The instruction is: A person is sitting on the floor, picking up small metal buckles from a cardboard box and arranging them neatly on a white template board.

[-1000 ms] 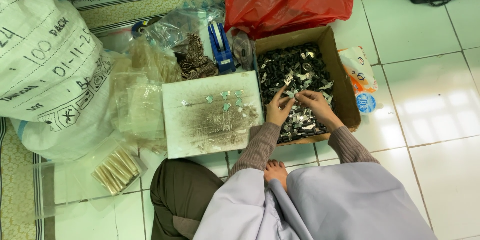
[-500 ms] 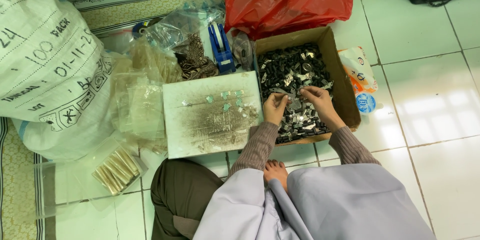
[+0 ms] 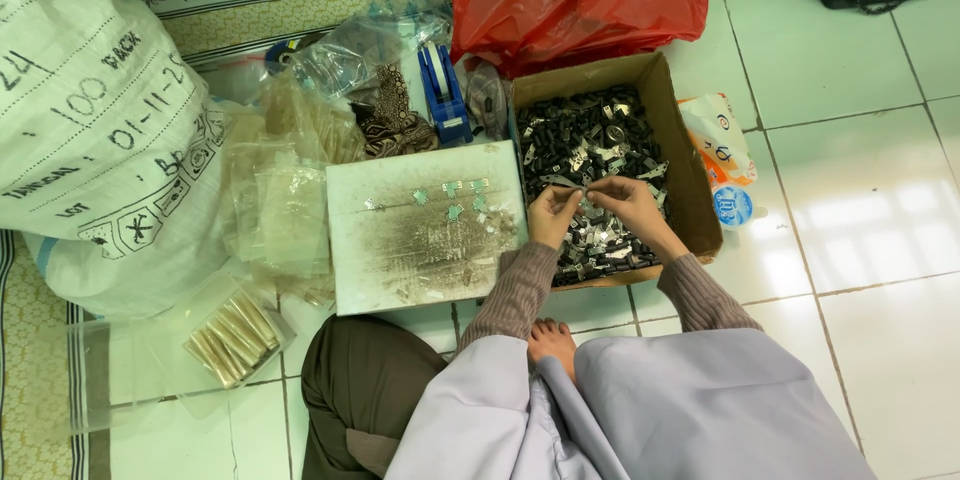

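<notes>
Both hands meet over the cardboard box [image 3: 690, 190], which stands on the tiled floor [image 3: 860, 240] in front of the seated person. Left hand [image 3: 552, 216] and right hand [image 3: 622, 205] are closed with pinching fingers on one small metal piece [image 3: 583, 190], held between them just above the heap of dark and silvery metal parts [image 3: 585, 140] that fills the box. To do this handling well, I think the piece should be kept at the fingertips only and low over the box (so a slip falls back into the heap, not on the floor). Just beside the box on the left lies a worn white board [image 3: 400, 270] with a few small pieces [image 3: 455, 198] near its upper edge. It is close enough for the left hand to reach without moving the body. A blue tape dispenser [image 3: 443, 95] stands behind the board.
</notes>
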